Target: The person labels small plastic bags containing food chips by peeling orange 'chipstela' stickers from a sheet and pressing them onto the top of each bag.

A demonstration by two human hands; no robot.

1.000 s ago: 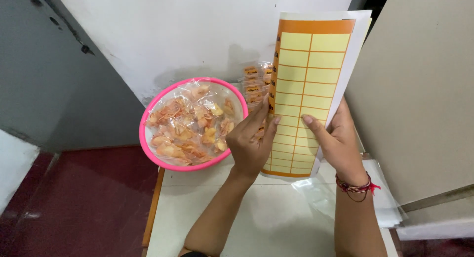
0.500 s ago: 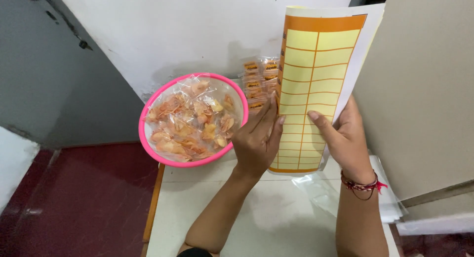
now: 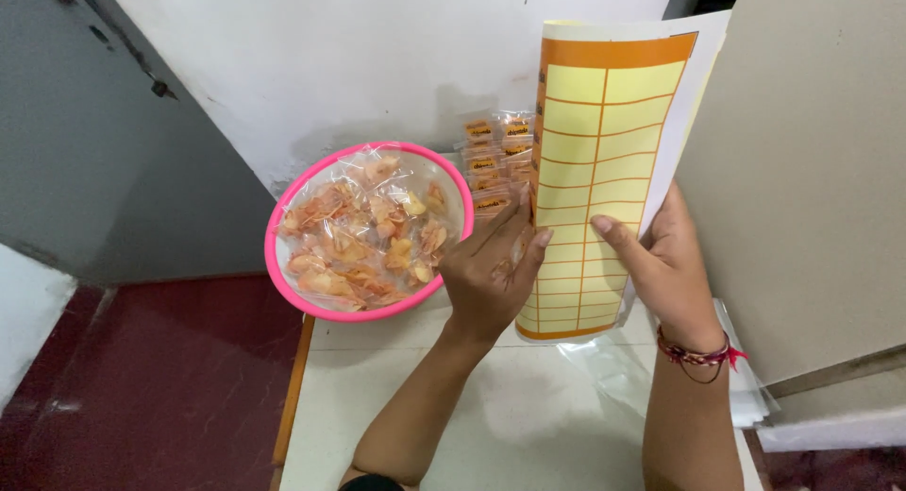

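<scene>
The right hand [image 3: 665, 264] holds the big sticker sheet [image 3: 595, 170] upright over the worktop [image 3: 528, 415], thumb in front and the other fingers behind it. The left hand [image 3: 491, 269] pinches at the sheet's left edge, fingers close together, likely picking at one sticker. To do it well, keep the sheet still, lift one corner slowly and peel flat so it does not tear. A pink bowl [image 3: 283, 264] of small snack packets [image 3: 363, 231] sits just to the left

White wall [image 3: 377, 57] behind; grey door [image 3: 104, 160] left; dark red floor [image 3: 160, 387]; pale tabletop [image 3: 528, 425].
</scene>
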